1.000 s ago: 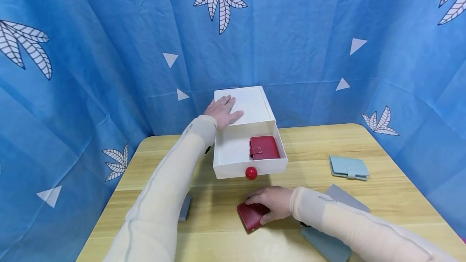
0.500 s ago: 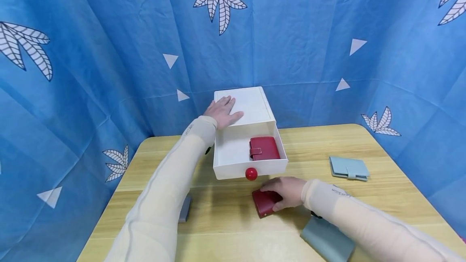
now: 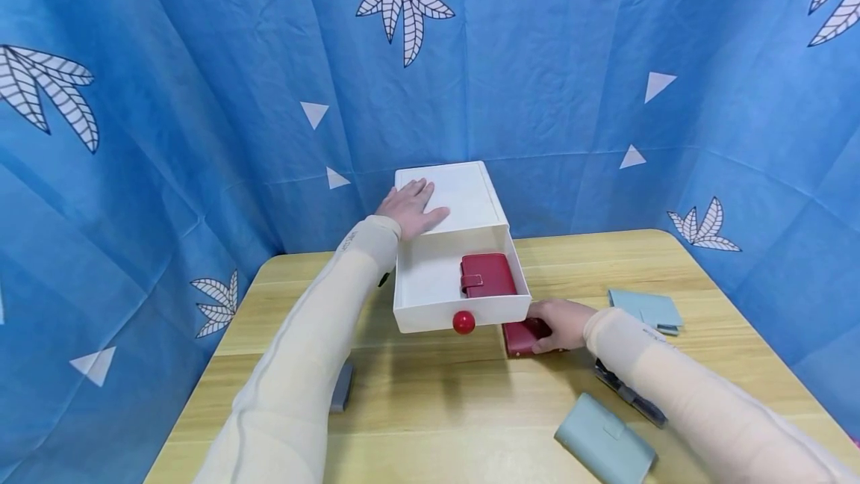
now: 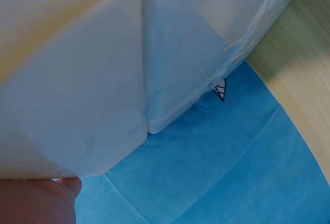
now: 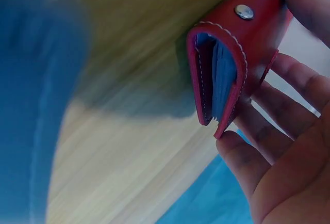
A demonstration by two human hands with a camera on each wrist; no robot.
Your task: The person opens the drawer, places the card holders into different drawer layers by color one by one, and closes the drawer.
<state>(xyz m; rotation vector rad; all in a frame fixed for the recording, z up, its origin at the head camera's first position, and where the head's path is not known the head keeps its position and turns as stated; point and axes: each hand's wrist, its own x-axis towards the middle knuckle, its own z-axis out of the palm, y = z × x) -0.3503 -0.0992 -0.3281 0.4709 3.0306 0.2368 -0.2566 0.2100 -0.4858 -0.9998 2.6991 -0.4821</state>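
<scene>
My right hand grips a dark red card holder beside the front right corner of a pulled-out drawer. In the right wrist view the card holder shows a metal snap, pale stitching and a stack of sleeves inside; thumb and fingers hold it from both sides, above the table. My left hand rests flat with spread fingers on top of the white drawer box. Another red card holder lies strap-side up in the drawer's right half. A red round knob sits on the drawer front.
A light blue wallet lies at the right, and a greenish-blue one near the front. A dark wallet is partly under the right sleeve. A grey item shows beside the left sleeve. A blue curtain hangs behind the table.
My right hand has carried the red card holder from the table's front middle, rightward and away, to the drawer's right corner. The dark wallet has come into view. My left hand stays put.
</scene>
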